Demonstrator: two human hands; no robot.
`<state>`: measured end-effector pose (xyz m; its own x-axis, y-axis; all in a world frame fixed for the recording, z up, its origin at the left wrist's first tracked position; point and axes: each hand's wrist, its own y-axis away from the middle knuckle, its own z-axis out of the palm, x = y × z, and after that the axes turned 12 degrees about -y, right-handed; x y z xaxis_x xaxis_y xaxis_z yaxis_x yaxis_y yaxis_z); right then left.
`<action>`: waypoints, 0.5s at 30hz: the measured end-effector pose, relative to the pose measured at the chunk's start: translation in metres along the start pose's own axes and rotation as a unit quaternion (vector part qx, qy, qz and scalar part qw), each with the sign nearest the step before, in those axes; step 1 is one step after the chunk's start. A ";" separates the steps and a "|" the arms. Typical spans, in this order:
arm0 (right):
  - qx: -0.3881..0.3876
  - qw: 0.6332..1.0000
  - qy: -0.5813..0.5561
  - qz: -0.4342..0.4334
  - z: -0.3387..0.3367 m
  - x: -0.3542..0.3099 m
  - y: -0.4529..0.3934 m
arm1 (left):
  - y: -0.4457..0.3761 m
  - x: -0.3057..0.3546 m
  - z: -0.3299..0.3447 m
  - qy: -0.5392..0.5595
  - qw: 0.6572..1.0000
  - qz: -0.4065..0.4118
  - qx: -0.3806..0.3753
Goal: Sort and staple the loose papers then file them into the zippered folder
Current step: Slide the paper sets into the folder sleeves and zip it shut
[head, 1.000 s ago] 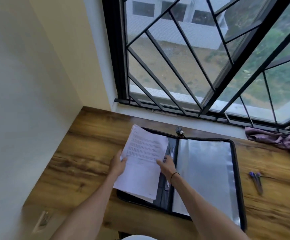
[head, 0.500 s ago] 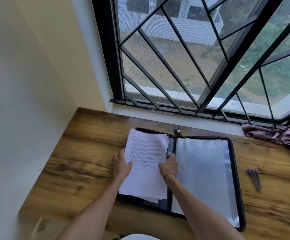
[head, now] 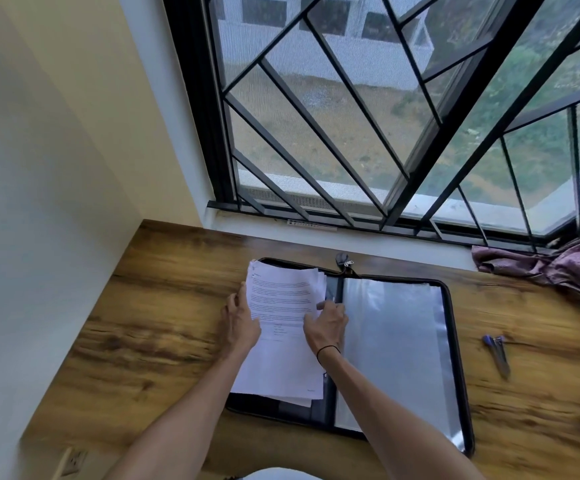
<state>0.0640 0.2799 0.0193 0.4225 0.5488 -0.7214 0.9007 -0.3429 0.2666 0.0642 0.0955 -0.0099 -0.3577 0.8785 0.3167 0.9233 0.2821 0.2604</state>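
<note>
Papers being held over the open zippered folder

The stack of papers is being gripped at its 9 o'clock edge by the left hand and pinched at its 3 o'clock edge by the right hand, over the left half of the zippered folder on the wooden desk. Pens are lying at 3 o'clock, a purple cloth at 2 o'clock.
</note>
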 end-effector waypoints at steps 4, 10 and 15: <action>0.020 0.999 -0.023 -0.040 0.002 -0.005 -0.003 | 0.001 -0.001 -0.001 0.023 0.998 0.013 0.049; -0.056 0.963 -0.241 0.103 0.002 -0.018 -0.009 | -0.003 0.013 -0.009 0.074 0.986 0.058 0.139; -0.164 0.939 -0.262 0.151 0.007 -0.018 -0.018 | -0.001 0.027 -0.018 0.196 0.976 0.087 0.030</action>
<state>0.0398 0.2710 0.0232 0.6332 -0.0153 -0.7738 0.7670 -0.1213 0.6301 0.0508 0.1118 0.0151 -0.2101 0.7038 0.6786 0.9771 0.1751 0.1209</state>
